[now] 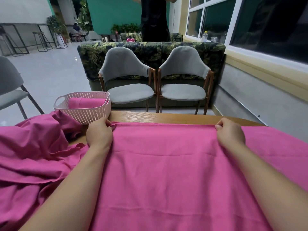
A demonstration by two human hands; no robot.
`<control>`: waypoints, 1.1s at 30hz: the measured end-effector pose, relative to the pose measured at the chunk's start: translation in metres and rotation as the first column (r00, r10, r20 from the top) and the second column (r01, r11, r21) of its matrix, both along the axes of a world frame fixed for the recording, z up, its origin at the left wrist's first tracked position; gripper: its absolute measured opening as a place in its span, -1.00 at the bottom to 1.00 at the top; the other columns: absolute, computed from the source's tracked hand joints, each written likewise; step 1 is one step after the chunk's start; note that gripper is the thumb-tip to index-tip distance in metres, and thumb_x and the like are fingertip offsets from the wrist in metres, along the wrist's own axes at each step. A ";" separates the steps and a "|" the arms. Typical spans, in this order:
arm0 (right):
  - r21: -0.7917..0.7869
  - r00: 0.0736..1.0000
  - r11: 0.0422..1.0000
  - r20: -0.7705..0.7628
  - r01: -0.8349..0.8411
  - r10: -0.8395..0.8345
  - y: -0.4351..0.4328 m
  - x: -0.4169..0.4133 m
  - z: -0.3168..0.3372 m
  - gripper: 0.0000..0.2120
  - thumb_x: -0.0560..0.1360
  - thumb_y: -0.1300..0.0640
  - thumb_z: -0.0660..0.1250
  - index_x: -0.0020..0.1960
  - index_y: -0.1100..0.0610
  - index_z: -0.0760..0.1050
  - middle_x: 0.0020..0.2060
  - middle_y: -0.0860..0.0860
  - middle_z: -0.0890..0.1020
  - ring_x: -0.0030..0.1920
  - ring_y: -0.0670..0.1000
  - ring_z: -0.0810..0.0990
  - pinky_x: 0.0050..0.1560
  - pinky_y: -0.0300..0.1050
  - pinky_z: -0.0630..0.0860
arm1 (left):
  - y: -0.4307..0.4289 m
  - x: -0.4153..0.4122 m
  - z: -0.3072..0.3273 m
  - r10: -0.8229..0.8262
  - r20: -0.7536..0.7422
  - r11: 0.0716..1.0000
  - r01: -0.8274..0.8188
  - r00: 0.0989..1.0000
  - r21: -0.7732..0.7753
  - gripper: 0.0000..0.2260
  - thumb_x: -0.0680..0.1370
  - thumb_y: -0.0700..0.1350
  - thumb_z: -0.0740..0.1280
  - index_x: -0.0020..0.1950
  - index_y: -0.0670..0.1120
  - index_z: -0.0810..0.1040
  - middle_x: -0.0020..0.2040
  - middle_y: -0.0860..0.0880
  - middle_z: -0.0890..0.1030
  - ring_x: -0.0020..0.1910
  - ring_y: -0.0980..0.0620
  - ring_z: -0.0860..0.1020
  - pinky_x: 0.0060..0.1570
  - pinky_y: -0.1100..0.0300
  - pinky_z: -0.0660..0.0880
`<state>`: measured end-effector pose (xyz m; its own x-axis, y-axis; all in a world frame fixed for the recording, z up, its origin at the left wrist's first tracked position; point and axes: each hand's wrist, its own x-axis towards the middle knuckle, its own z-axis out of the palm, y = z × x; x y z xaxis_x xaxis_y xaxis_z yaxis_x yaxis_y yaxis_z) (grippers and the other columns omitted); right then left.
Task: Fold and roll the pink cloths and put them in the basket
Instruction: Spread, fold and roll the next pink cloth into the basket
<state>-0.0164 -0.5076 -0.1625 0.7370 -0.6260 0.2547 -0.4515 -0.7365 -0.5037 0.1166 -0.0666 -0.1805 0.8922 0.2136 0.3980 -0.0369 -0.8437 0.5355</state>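
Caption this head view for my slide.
Far edge of the cloth pinched by left hand and right hand; a roll lies in the basket.

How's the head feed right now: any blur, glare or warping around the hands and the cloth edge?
Head view: left hand and right hand, pinching the pink cloth at its far edge, are sharp and evenly lit, no glare; head view also bends the table edge and window frame with wide-angle distortion; basket is clear.

a café-like lounge is suggested: grey upholstered chairs [123, 59] are set against leaf-print sofas [90, 54], bar stools [38, 33] are lined at a high counter [25, 24], and potted plants [125, 28] are placed along a teal wall [113, 12]
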 end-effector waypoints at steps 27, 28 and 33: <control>-0.182 1.000 0.983 -0.023 -0.015 0.011 0.004 -0.024 -0.020 -0.90 0.67 0.08 0.26 0.00 0.08 0.46 0.00 0.15 0.53 0.03 0.26 0.51 -0.07 0.09 0.46 | -0.004 0.004 -0.004 -0.029 -0.001 0.987 0.029 1.000 0.156 -0.92 0.57 -0.07 0.44 -0.01 -0.07 0.66 -0.04 -0.12 0.60 -0.02 -0.25 0.60 -0.10 -0.06 0.54; -0.197 1.000 0.980 -0.021 -0.017 0.013 0.005 -0.029 -0.021 -0.90 0.67 0.09 0.27 -0.01 0.08 0.46 -0.01 0.15 0.53 0.03 0.26 0.52 -0.08 0.08 0.44 | -0.003 0.002 -0.006 -0.021 -0.002 0.988 0.021 1.000 0.156 -0.91 0.57 -0.07 0.45 -0.01 -0.09 0.66 -0.04 -0.13 0.60 -0.02 -0.25 0.60 -0.09 -0.06 0.54; -0.221 1.000 0.975 -0.028 -0.014 0.008 0.005 -0.045 -0.024 -0.90 0.67 0.08 0.26 0.01 0.09 0.46 -0.02 0.15 0.53 0.03 0.26 0.51 -0.06 0.10 0.46 | -0.001 0.000 -0.001 0.016 -0.051 0.984 -0.006 0.999 0.181 -0.89 0.57 -0.04 0.46 -0.01 -0.06 0.70 -0.02 -0.15 0.66 0.03 -0.26 0.62 -0.03 -0.06 0.58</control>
